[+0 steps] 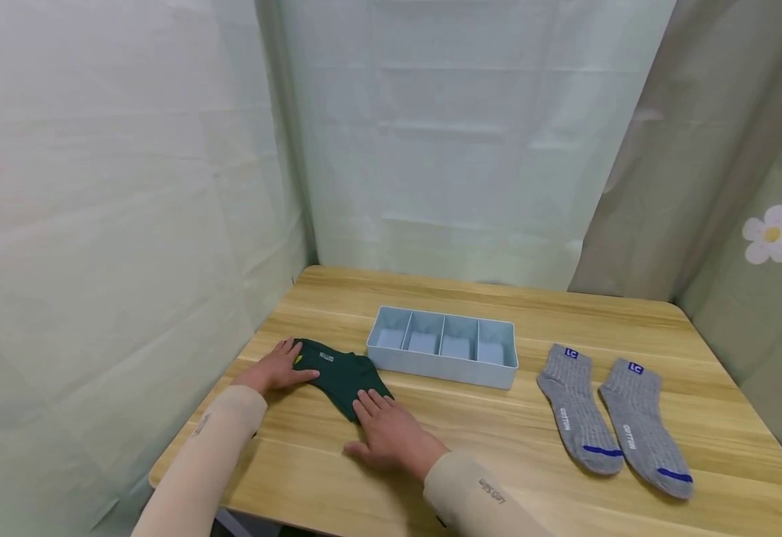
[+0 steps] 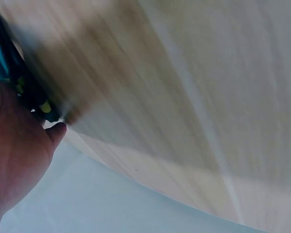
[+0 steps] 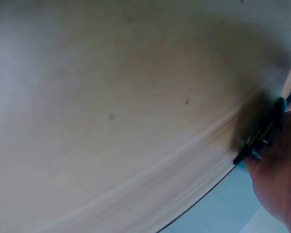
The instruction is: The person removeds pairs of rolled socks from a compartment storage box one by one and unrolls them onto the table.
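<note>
A dark green sock (image 1: 340, 373) with pale COTTON lettering lies flat on the wooden table, to the left of the grey-blue box. At its left end, my left hand (image 1: 279, 369) rests with the fingers along the far edge and the thumb stretched across the near side. My right hand (image 1: 391, 432) lies palm down, its extended fingertips on the sock's right end and its thumb out on the wood. Both wrist views show only part of each hand, the left hand (image 2: 19, 145) and right hand (image 3: 279, 170), beside dark green fabric.
Just behind the sock's right end stands the divided box (image 1: 440, 364) with several compartments in a row. Two grey socks, a left one (image 1: 575, 410) and a right one (image 1: 645, 429), lie side by side on the right of the table (image 1: 484, 455). Curtains (image 1: 458, 149) hang around the table.
</note>
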`<action>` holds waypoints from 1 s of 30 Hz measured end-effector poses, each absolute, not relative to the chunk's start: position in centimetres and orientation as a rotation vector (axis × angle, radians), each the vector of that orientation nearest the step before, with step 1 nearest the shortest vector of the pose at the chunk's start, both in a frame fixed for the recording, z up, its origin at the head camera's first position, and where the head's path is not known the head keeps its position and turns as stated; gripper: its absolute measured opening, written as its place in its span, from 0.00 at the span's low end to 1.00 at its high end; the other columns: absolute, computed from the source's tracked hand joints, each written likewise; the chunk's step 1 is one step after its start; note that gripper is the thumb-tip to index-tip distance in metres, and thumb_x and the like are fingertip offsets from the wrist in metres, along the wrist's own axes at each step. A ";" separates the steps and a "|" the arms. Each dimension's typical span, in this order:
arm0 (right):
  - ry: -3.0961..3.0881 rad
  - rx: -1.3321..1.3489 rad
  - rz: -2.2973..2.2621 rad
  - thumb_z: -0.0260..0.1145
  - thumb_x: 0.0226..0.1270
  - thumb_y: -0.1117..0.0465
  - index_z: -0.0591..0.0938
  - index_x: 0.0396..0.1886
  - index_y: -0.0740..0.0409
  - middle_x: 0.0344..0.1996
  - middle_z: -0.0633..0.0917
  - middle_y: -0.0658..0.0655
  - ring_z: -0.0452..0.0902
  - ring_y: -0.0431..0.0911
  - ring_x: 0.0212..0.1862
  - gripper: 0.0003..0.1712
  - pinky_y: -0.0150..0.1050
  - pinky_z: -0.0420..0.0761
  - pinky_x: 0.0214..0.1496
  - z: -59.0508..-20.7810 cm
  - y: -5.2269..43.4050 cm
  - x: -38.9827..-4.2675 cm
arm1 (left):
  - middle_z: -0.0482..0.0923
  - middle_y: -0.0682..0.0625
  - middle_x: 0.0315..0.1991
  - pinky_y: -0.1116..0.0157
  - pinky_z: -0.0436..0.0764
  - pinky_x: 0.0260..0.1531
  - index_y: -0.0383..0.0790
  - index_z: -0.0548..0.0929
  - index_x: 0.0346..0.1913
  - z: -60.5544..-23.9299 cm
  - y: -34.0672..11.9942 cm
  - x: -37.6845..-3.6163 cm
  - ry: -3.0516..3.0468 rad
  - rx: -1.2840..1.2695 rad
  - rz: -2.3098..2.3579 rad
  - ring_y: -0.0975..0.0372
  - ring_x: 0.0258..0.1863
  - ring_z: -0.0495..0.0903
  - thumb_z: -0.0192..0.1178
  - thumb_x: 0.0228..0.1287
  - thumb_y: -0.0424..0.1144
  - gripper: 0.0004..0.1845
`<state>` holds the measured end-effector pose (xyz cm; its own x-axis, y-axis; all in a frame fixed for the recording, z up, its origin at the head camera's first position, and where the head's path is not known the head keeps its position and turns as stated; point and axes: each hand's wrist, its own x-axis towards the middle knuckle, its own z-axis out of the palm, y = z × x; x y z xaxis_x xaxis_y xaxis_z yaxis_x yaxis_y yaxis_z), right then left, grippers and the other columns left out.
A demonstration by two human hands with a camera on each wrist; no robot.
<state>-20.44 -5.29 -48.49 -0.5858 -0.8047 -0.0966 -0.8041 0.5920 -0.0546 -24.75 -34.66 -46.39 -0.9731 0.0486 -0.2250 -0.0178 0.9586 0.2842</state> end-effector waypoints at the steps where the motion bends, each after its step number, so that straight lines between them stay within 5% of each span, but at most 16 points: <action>1: 2.694 -1.358 -0.020 0.44 0.73 0.30 0.59 0.78 0.54 0.77 0.57 0.54 0.48 0.47 0.78 0.45 0.42 0.54 0.75 -48.5 -5.4 -20.5 | 0.41 0.24 0.74 0.39 0.51 0.69 0.21 0.51 0.74 -46.4 -34.8 -24.7 2.879 0.020 0.421 0.34 0.74 0.41 0.55 0.67 0.65 0.54; 19: 2.719 -1.312 0.012 0.41 0.75 0.30 0.61 0.78 0.48 0.77 0.58 0.49 0.48 0.44 0.77 0.42 0.50 0.52 0.76 -48.3 -5.9 -21.1 | 0.39 0.23 0.75 0.33 0.45 0.67 0.23 0.49 0.75 -46.0 -35.2 -23.5 2.856 -0.118 0.415 0.34 0.74 0.39 0.51 0.66 0.69 0.56; 25: 2.773 -1.417 0.049 0.44 0.76 0.33 0.67 0.74 0.52 0.74 0.66 0.52 0.58 0.46 0.74 0.39 0.47 0.62 0.72 -48.3 -6.6 -19.6 | 0.55 0.22 0.70 0.31 0.46 0.65 0.22 0.66 0.68 -45.7 -34.8 -23.6 2.987 -0.090 0.244 0.33 0.71 0.52 0.58 0.65 0.63 0.47; 30: 2.799 -1.427 0.034 0.46 0.76 0.34 0.70 0.73 0.54 0.72 0.68 0.53 0.62 0.47 0.72 0.38 0.46 0.65 0.70 -48.3 -6.7 -19.1 | 0.63 0.26 0.67 0.39 0.58 0.66 0.28 0.77 0.63 -45.8 -34.4 -24.3 3.093 0.209 0.252 0.35 0.67 0.62 0.65 0.64 0.55 0.35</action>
<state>-19.11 -6.69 -48.27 -0.5875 -0.8092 -0.0091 -0.8092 0.5873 0.0198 -24.33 -34.40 -45.81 -0.9904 0.1364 -0.0207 0.1312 0.9779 0.1630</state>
